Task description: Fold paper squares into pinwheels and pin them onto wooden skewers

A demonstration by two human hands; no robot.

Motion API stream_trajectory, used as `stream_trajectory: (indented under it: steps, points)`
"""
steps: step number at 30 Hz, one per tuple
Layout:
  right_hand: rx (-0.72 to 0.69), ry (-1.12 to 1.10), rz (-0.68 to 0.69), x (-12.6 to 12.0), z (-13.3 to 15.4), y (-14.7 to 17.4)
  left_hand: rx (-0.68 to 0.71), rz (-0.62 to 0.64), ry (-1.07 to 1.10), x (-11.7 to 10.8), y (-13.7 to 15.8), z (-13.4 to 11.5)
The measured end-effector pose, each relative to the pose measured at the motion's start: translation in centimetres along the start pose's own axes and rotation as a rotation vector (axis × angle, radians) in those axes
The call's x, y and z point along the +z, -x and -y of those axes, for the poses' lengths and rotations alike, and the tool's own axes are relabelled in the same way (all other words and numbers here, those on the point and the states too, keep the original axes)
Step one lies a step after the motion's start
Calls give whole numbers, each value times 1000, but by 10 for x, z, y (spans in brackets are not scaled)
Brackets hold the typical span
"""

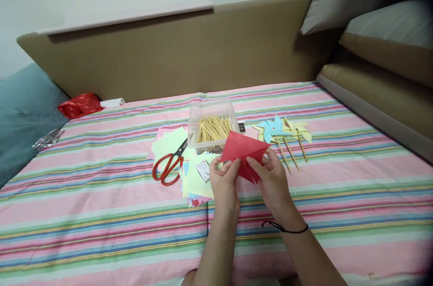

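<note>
A square of red paper (241, 147) is held up between both hands, with a slit showing at its lower corner. My left hand (226, 175) pinches its left side, thumb on top. On the right side, my right hand (270, 173) grips the same sheet with thumb and fingers; a thin black cord circles that wrist. Just behind the paper stands a clear plastic box (213, 108) of wooden sticks (213, 128). To the left lie red-handled scissors (172, 164) and a stack of coloured paper (192, 184) with a small white printed card (203, 170) on it.
Paper pinwheels on sticks, a blue one (272, 128) and yellow ones (297, 130), lie to the right. A red plastic bag (81, 105) and a clear packet (48, 139) are at far left. A striped cloth (101, 196) covers the surface; cushions (389, 38) flank the right.
</note>
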State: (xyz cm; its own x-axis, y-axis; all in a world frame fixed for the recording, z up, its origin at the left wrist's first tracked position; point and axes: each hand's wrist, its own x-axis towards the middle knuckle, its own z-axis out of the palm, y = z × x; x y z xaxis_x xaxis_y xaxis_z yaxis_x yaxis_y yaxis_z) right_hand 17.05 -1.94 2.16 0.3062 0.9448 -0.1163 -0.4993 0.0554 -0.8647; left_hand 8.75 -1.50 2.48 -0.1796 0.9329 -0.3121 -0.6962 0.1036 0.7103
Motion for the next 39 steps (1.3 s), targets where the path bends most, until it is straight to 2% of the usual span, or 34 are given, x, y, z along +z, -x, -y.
stream_trajectory:
  steps: [3, 6, 10, 15, 20, 23, 28, 39]
  points:
    - [-4, -6, 22, -4, 4, -3, 33, 6, -108, -1, -3, -5]
    - [-7, 13, -22, -7, 6, -5, 63, -3, -218, -2, -5, -7]
    - [0, 38, -68, -8, 5, -6, 83, -5, -274, -3, -5, -6]
    - [-6, 96, -52, -14, 12, -9, 116, 10, -336, -7, -7, -9]
    - [53, 230, 115, -33, 24, -17, 146, 199, -570, -12, -11, -18]
    - [87, 296, 189, -38, 25, -18, 177, 246, -675, -15, -12, -21]
    - [60, 337, 270, -36, 17, -16, 189, 263, -716, -15, -11, -22]
    - [70, 346, 256, -35, 15, -17, 173, 251, -680, -17, -14, -21]
